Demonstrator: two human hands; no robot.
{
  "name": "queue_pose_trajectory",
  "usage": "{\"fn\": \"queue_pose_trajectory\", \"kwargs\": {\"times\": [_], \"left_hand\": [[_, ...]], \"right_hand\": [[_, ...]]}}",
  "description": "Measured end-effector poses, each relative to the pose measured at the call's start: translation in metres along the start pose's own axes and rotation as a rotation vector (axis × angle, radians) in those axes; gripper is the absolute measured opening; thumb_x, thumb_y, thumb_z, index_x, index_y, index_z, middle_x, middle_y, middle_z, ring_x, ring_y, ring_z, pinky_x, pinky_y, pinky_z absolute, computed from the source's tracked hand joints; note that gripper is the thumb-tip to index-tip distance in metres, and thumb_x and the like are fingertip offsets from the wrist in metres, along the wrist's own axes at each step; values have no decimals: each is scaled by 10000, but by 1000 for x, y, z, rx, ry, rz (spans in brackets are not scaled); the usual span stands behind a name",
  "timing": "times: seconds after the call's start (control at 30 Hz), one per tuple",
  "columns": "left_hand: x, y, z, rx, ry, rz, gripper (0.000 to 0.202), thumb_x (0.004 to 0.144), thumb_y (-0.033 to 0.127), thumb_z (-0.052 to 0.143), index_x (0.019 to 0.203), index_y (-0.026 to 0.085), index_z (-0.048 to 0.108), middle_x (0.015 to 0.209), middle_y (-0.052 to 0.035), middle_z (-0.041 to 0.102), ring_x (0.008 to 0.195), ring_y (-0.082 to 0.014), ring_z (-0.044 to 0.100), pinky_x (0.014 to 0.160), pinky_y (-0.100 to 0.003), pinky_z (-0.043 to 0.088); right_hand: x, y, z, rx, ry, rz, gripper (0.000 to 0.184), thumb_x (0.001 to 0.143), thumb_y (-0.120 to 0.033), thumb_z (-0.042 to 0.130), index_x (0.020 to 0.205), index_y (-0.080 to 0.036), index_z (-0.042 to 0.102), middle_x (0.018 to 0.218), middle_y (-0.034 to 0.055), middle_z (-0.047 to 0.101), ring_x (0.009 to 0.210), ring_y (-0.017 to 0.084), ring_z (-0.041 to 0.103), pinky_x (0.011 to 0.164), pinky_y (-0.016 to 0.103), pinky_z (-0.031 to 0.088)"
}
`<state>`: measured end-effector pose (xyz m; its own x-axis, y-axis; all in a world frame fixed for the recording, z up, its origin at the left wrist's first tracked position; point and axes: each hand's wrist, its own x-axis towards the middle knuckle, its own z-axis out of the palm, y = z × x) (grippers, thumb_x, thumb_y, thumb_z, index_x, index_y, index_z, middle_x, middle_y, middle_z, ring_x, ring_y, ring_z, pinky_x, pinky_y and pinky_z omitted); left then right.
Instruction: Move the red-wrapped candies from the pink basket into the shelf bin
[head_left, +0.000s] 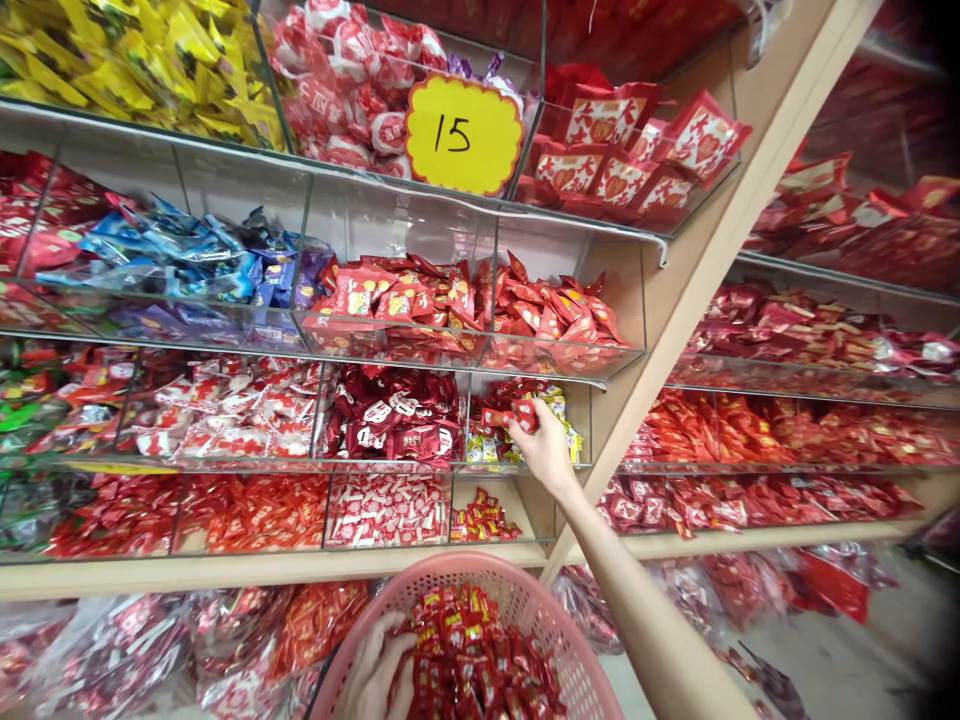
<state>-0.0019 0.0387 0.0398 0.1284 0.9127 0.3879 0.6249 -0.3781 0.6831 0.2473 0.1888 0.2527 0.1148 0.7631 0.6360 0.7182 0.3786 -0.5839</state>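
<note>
My right hand (pixel 546 442) reaches into a small shelf compartment, its fingers closed on a red wrapped candy (pixel 523 415). Red and yellow-and-white wrapped candies (pixel 555 402) lie around and behind it. Below, a pink plastic basket (pixel 592 650) with a perforated wall holds a heap of small red wrapped candies (pixel 480 655). Inside the basket's left side rests my left hand (pixel 379 665), fingers apart and slightly bent, touching the heap. Its fingertips are partly hidden among the candies.
Clear-fronted compartments hold dark red packets (pixel 394 412), red-and-white candies (pixel 386 508) and a few red-yellow candies (pixel 486 518). A wooden upright (pixel 705 230) divides the shelving. A yellow sign (pixel 465 135) reads 15. Bagged candies (pixel 112 655) lie beneath the bottom shelf.
</note>
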Motion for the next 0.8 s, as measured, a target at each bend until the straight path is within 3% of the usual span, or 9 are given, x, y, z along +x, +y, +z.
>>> {"fn": "queue_pose_trajectory", "kwargs": {"times": [0.17,0.27,0.37,0.47,0.57,0.7,0.8], "left_hand": [[45,69,-7,-523,-73,-264,233,797,395,547,909,225,662,1029,-77,650,1048,-251,579,931,-372,447],[68,110,-14,-983,-85,-509,346,775,419,598,1068,234,599,1102,-66,632,1064,-220,566,907,-337,451],[77,135,-17,-1293,-19,-605,319,738,377,663,1006,215,601,1012,-53,650,974,-193,596,816,-300,476],[75,140,-17,-1389,83,-650,265,685,317,725,892,187,623,880,-34,662,889,-175,613,767,-273,476],[71,131,-18,-1355,118,-671,299,673,313,736,919,168,647,878,-41,665,852,-157,608,749,-250,471],[69,109,-25,-1250,157,-717,313,656,332,749,911,174,657,812,0,636,714,-100,581,647,-203,457],[65,90,-30,-1194,47,-732,321,665,361,736,919,182,656,805,15,612,648,-77,553,580,-187,425]], "right_hand": [[-77,-6,-4,492,153,292,294,710,-363,621,921,-171,552,692,-22,560,588,124,478,573,254,413],[-122,-22,8,732,92,496,347,717,-375,645,989,-188,538,791,1,606,674,141,544,626,269,454],[-156,-42,20,864,36,590,295,744,-337,641,985,-205,534,876,10,637,763,150,579,722,290,472],[-175,-56,28,964,-7,612,249,752,-302,643,959,-202,548,911,18,650,819,159,588,785,307,470],[-186,-59,35,1090,-54,682,268,745,-289,659,979,-202,561,949,24,651,860,160,590,784,290,472],[-199,-46,45,1277,-135,997,321,719,-320,696,985,-206,557,893,7,634,693,106,578,544,198,453],[-210,-35,50,1348,-158,1177,342,689,-322,725,954,-195,551,831,-11,618,614,75,546,517,191,459]]}}
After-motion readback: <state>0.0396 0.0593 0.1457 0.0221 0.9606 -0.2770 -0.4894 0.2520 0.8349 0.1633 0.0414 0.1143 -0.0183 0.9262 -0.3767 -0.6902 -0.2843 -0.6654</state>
